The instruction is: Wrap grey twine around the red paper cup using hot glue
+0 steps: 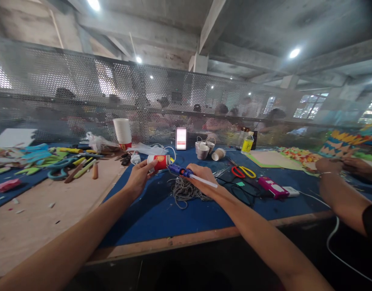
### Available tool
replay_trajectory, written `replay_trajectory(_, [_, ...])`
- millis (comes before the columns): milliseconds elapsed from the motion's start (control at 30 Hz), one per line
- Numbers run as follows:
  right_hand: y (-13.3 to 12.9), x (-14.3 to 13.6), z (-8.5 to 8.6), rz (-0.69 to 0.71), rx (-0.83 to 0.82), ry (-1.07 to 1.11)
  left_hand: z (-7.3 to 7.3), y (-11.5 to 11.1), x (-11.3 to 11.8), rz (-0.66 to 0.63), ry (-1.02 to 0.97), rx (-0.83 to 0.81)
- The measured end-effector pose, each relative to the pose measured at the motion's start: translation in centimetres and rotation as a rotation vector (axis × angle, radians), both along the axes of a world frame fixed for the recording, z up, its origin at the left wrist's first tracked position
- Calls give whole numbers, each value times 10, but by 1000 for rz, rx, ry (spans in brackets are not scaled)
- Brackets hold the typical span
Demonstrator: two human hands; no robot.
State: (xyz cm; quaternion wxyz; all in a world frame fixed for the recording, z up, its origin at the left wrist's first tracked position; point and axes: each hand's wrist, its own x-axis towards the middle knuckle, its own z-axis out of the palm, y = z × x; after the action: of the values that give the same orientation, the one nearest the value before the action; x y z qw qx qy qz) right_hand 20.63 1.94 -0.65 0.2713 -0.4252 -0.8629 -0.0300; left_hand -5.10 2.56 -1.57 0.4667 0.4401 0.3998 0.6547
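My left hand grips a red and white paper cup, tipped on its side with its printed wall towards me. In my right hand is a blue hot glue gun, its nozzle end at the cup's right end; I cannot tell whether they touch. A whitish glue stick juts out of the back of the gun. Below lies a tangled heap of grey cord on the blue table cover. A thin white cord loops behind the cup.
Beyond the hands are small cups, a yellow-labelled bottle and a stack of white cups. Scissors and a magenta box lie right; several tools lie left. A co-worker's hands are far right.
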Motion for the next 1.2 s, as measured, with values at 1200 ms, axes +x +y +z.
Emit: replay_trajectory(1200, [0,0,-1,-44,26,-26,0,0,0,-5,26,-13])
